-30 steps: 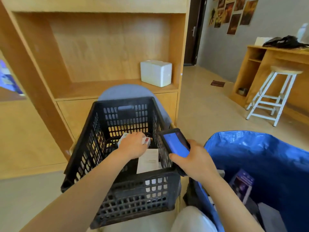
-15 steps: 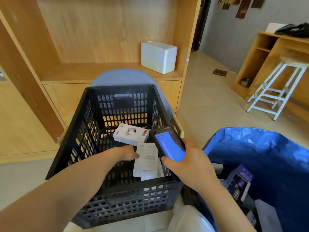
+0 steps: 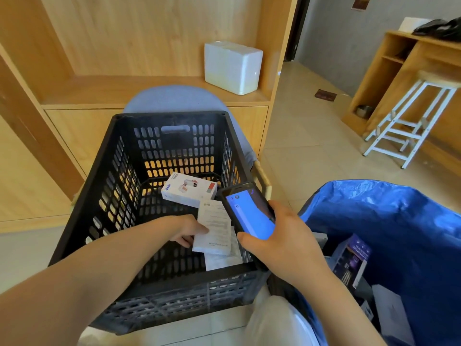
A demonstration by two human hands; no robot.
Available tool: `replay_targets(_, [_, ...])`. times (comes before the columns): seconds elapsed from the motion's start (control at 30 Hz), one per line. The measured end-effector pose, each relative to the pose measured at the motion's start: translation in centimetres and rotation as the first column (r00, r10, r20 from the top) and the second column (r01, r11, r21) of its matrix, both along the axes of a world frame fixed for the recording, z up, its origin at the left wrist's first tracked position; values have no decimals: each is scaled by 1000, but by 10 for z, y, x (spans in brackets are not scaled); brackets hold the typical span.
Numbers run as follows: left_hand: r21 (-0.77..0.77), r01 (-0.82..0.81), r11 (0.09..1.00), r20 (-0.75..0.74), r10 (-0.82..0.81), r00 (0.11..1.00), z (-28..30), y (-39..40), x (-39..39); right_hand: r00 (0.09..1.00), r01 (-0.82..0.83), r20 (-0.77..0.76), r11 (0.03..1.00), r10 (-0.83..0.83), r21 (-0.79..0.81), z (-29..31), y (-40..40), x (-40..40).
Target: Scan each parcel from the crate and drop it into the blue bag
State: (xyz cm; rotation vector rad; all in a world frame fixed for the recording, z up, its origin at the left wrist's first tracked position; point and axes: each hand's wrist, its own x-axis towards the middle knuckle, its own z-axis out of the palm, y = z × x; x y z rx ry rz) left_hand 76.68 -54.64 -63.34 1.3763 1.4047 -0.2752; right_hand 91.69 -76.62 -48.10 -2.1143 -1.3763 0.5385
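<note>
The left hand [image 3: 185,229] reaches down inside the black crate [image 3: 104,196], its grip pinching the near-left edge of a white parcel [image 3: 215,227] with thumb on top and fingers below. That parcel lies near the crate's right wall, long axis running away from the person, just beside and below the scanner [image 3: 249,213]. A second boxed parcel [image 3: 189,192] sits farther back, untouched. The right hand [image 3: 279,239] wraps its grip around the scanner. The blue bag [image 3: 389,221] stands open to the right, so the left hand is nearer the parcel. Print on the labels is too small to read.
</note>
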Motion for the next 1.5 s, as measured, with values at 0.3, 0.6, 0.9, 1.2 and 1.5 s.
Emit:
replay_targets(0.3, [511,236,826,-237,-128,963,38,8,-21,999,0,52,1000,0,-4,1,1,-3])
replay_targets(0.6, [159,743,650,-582,-546,603,4,-8,-45,997,-9,79,1000,9,-7,2,-1,-5])
replay_targets(0.9, [198,264,944,-286,-201,937,-14,13,-70,996,-17,83,1000,17,-2,-2,0,-4])
replay_targets(1.2, [114,257,960,-169,-236,957,-28,-4,-53,998,-17,65,1000,15,16,-5,0,-4])
replay_targets(1.5, [-10,245,970,-169,-243,955,-28,-14,-52,997,-12,79,999,9,30,-7,-4,-4])
